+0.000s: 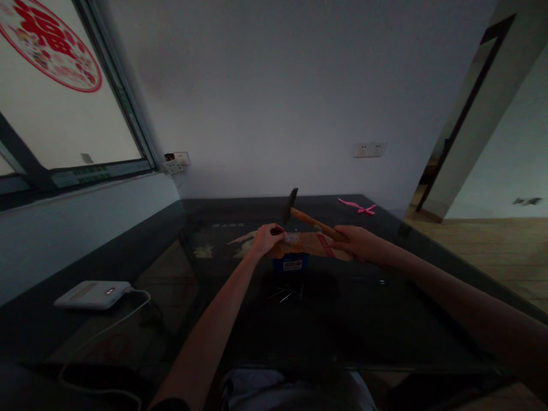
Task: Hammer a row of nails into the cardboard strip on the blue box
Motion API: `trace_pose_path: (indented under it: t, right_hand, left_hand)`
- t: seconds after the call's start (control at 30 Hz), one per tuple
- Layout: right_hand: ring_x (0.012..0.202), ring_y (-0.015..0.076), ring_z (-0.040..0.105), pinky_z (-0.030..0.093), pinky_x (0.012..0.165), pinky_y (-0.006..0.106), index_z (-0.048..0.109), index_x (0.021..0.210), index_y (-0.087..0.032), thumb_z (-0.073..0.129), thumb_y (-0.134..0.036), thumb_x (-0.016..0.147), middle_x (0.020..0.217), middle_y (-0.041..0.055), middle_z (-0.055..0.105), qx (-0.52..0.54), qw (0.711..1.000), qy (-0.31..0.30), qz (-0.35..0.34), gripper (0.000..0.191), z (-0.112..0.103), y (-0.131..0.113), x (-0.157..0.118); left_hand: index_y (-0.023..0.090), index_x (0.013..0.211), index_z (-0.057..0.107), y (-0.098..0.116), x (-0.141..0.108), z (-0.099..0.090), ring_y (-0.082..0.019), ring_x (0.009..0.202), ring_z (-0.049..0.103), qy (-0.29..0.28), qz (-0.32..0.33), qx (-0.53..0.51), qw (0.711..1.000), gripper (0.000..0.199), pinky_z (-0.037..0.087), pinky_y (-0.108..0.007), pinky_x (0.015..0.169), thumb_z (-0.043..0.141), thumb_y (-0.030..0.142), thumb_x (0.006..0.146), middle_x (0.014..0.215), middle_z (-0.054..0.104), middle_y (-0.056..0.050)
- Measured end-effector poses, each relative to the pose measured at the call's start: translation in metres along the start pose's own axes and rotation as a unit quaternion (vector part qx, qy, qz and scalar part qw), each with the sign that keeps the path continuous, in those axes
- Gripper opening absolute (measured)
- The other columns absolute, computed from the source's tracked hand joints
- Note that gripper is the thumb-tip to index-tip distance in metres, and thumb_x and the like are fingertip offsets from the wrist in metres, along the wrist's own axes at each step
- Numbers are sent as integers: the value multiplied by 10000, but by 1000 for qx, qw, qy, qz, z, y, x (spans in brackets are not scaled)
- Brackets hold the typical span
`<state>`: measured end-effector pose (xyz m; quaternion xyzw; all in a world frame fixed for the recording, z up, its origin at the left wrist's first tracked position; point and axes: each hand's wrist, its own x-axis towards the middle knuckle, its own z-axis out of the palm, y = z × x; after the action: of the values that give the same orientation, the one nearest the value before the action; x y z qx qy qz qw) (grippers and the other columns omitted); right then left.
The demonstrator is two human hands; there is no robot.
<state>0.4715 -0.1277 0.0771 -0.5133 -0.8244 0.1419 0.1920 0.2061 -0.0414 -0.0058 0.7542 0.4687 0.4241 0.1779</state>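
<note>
My right hand [353,242] is wrapped round the wooden handle of a hammer [314,221]. The hammer's dark metal head [290,205] is raised just above my left hand [268,238]. The thumb and fingers of that hand are pinched together at the left part of a brown, speckled strip [306,243] with a red band; whatever small thing they pinch is too small to make out. The strip lies across a blue box [291,262] with a pale label. Several thin nails [286,294] lie loose on the dark tabletop in front of the box.
A white power bank [94,294] with a white cable [109,328] lies at the left of the glossy dark table [363,331]. A pink ribbon-like item [362,208] rests near the far right corner. The wall with sockets [369,150] stands behind, a window at left.
</note>
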Motion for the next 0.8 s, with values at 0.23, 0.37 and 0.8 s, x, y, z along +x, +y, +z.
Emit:
trace_pose_path:
  t: [0.23, 0.37, 0.8]
  right_hand:
    - [527, 136, 492, 308, 458, 245, 445, 636, -210, 568, -352, 778, 611, 16, 544, -37, 999, 18, -16, 235, 3, 2, 4]
    - [526, 134, 484, 298, 459, 248, 452, 641, -210, 560, -324, 785, 609, 18, 542, -47, 999, 3, -22, 213, 5, 2, 4]
    - [529, 130, 475, 293, 469, 245, 450, 650, -209, 558, -290, 780, 612, 12, 529, -38, 999, -12, -30, 186, 8, 5, -1]
  left_hand:
    - [139, 795, 694, 0, -1, -1, -184, 750, 634, -1, -5, 24, 1000, 138, 479, -296, 732, 632, 234, 716, 777, 702, -54]
    - [136, 799, 695, 2, -2, -2, -187, 737, 637, -3, -13, 27, 1000, 146, 478, -289, 714, 635, 241, 716, 781, 703, -61]
    - [133, 795, 710, 3, -3, -1, -207, 738, 644, -8, -14, 41, 999, 150, 475, -304, 714, 632, 236, 720, 785, 707, -73]
